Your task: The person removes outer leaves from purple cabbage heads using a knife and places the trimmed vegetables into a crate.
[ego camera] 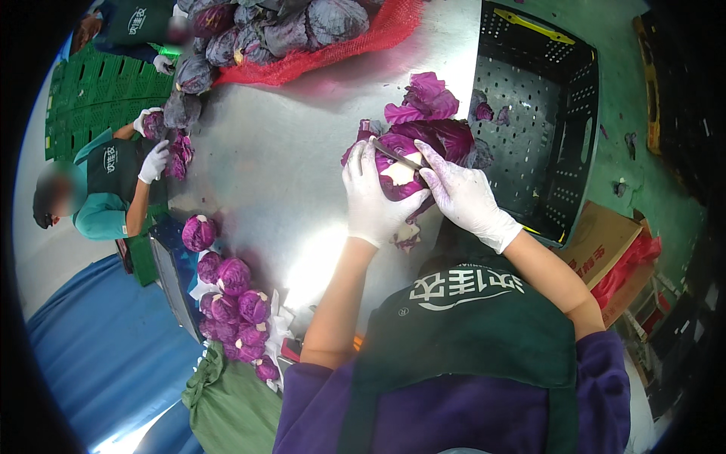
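A red cabbage head [395, 140] is held over the steel table, its pale cut stem end [401, 172] facing up. My left hand [368, 187], in a white glove, grips the head from its left and near side. In my gloved right hand [459, 193] is a knife [397, 154], its blade lying across the stem end. Loose purple outer leaves [425, 99] lie just beyond the head, and a dark leaf [445, 136] spreads at its right. Below my left hand rests a cut stem piece [407, 235].
A black perforated crate [533, 130] holding leaf scraps stands right of the steel table [272, 147]. Untrimmed cabbages [283, 34] fill a red mesh bag [340, 54] at the top. Trimmed cabbages [232, 306] are piled lower left. Across the table a co-worker [108, 181] handles another cabbage [153, 125].
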Available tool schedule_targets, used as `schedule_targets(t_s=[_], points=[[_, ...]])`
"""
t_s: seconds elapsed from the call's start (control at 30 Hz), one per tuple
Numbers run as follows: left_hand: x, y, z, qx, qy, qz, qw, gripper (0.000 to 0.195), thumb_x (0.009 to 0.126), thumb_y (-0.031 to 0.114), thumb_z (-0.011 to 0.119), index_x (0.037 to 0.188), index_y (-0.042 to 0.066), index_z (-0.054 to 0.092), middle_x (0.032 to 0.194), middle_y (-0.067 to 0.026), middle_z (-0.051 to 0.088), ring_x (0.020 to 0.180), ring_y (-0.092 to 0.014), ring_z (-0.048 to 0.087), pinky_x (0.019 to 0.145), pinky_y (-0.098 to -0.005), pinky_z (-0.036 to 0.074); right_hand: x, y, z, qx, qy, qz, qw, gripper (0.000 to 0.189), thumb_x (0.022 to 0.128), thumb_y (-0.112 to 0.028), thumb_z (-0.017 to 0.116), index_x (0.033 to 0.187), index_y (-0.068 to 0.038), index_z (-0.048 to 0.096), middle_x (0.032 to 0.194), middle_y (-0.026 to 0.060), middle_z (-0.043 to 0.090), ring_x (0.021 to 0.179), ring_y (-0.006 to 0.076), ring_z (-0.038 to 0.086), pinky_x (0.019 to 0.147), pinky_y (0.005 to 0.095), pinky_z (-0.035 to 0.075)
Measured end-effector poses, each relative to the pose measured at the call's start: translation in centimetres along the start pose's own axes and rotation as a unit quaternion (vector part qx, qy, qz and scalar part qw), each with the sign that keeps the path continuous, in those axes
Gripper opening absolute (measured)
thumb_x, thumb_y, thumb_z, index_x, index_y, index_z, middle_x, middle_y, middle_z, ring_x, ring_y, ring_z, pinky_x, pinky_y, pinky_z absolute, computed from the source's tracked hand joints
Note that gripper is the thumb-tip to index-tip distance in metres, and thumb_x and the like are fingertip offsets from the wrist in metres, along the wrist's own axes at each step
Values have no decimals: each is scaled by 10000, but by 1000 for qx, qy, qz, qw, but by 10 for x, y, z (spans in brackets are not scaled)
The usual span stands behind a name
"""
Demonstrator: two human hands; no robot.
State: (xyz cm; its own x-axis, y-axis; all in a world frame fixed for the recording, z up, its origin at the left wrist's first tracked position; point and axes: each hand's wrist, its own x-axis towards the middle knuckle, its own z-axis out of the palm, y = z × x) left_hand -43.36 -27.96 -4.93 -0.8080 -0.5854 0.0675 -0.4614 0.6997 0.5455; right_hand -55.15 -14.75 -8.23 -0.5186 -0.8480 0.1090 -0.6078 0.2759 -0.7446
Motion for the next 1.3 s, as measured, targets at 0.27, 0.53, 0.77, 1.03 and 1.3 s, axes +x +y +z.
schedule_targets(t_s=[0.27, 0.53, 0.77, 1.03, 1.3], points=[[-3, 3, 1, -2, 4, -12, 1000, 1069, 575, 382, 880, 1409, -40, 360, 1399, -257, 393, 1316, -426, 353, 1096, -508, 329, 2, -1, 5, 47, 45, 20, 998, 405, 1001, -278, 506, 1375, -123, 527, 919, 160, 704, 735, 343, 684, 625, 435, 558], [-18, 6, 5, -12, 3, -6, 1000, 1077, 599, 349, 889, 1434, -31, 324, 1444, -263, 347, 1342, -437, 327, 1123, -505, 293, 38, 36, 7, 26, 55, 125, 990, 399, 1027, -403, 407, 1273, -164, 611, 916, 222, 693, 836, 405, 676, 749, 509, 543], [-54, -19, 8, -98, 68, -56, 991, 1144, 580, 315, 925, 1435, -47, 257, 1428, -283, 295, 1353, -437, 307, 1139, -495, 291, 75, 57, -6, 67, 21, 186, 980, 595, 977, -543, 462, 1391, -117, 498, 916, 226, 698, 879, 417, 675, 820, 471, 531], [-48, -22, 12, -110, 90, -55, 988, 1119, 576, 321, 916, 1416, -47, 273, 1424, -278, 302, 1343, -434, 322, 1128, -499, 308, 13, -35, -5, 40, -143, 127, 981, 836, 843, -571, 637, 1487, -117, 358, 983, 233, 687, 904, 421, 676, 858, 465, 530], [-41, -20, 8, -98, 70, -61, 991, 1133, 575, 298, 911, 1423, -40, 241, 1441, -266, 268, 1346, -424, 312, 1139, -490, 287, 2, -41, -7, 46, -85, 115, 989, 669, 868, -210, 673, 1466, -140, 382, 724, 110, 651, 688, 269, 676, 734, 382, 538]])
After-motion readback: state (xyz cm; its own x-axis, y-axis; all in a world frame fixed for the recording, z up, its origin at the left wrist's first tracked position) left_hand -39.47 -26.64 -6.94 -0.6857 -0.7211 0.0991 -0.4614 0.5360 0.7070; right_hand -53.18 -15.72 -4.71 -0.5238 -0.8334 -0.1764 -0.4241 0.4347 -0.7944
